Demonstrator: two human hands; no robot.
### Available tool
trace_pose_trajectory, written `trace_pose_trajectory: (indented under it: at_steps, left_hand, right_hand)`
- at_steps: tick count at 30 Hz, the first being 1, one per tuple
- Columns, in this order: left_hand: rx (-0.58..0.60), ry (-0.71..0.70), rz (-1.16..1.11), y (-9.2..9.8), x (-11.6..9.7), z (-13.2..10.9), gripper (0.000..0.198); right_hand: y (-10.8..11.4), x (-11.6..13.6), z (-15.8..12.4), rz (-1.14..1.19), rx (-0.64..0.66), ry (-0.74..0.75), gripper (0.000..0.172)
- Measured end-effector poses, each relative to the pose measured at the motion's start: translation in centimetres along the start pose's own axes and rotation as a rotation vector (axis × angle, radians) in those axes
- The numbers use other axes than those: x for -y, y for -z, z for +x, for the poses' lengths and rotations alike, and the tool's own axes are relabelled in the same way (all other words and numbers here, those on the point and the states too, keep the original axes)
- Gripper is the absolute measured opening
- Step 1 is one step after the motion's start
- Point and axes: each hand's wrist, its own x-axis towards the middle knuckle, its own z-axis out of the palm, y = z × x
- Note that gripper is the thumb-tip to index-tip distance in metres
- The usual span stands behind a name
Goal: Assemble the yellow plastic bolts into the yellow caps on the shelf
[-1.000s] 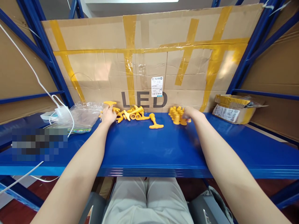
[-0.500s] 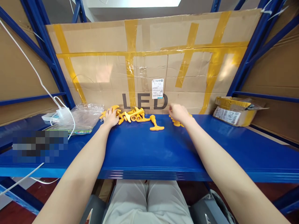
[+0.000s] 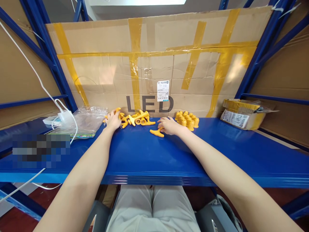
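Blue shelf (image 3: 149,154) — taped cardboard (image 3: 96,38) — red floor (image 3: 20,224)

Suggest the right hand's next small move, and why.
I'd probably have the right hand firm up its grip on the yellow T-shaped handle: the fingers are already at it, its crossbar sticks out clear of the heap of yellow handles, and whether the grip is secure can't be seen.

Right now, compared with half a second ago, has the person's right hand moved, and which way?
Yes: the right hand has moved left and lower in the picture, judged against the white label on the cardboard.
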Motion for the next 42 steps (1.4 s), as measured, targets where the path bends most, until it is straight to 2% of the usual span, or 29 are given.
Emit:
trace_pose_trajectory:
  at_steps: [4,8,14,21,24,27,29,32,36,39,42]
  left_hand:
    - [0.047,-0.032,0.012,-0.1,0.2,0.1,0.069]
    - [0.126,-0.074,0.035,-0.4,0.3,0.3,0.066]
    - [0.172,-0.138,0.05,-0.6,-0.2,0.5,0.054]
    - [0.182,-0.125,0.114,-0.9,-0.6,0.2,0.054]
    - [0.145,-0.143,0.095,-0.7,-0.7,0.1,0.046]
    - [0.061,-0.161,0.039,0.0,-1.1,-0.1,0.039]
    - [-0.015,-0.221,-0.009,0.7,-1.9,-0.4,0.037]
    - [-0.081,-0.422,-0.1,1.9,-4.1,-1.4,0.041]
    - [0.0,-0.674,-0.164,3.1,-8.0,-3.9,0.056]
    - [0.029,-0.707,-0.035,3.1,-10.1,-5.4,0.058]
    - [-0.007,-0.648,0.046,3.0,-10.7,-5.7,0.047]
  right_hand:
    - [-0.2,-0.1,0.0,0.028,0.034,-0.044,0.038]
    - [-0.5,-0.4,0.0,0.003,0.063,-0.093,0.048]
    - [-0.3,-0.3,-0.2,-0.067,0.069,-0.121,0.04]
    - [0.4,0.2,-0.7,-0.081,0.029,-0.142,0.034]
    - [0.8,0.4,-0.9,-0.095,-0.012,-0.145,0.031]
    - [1.0,0.4,-0.9,-0.119,-0.088,-0.151,0.029]
    - [0.9,0.4,-0.8,-0.144,-0.154,-0.153,0.029]
    - [0.7,0.4,-0.6,-0.178,-0.256,-0.161,0.03]
    - [0.9,0.8,-0.5,-0.189,-0.367,-0.176,0.031]
    - [1.0,1.0,-0.4,-0.185,-0.418,-0.149,0.029]
    - [1.0,1.0,-0.3,-0.164,-0.449,-0.102,0.027]
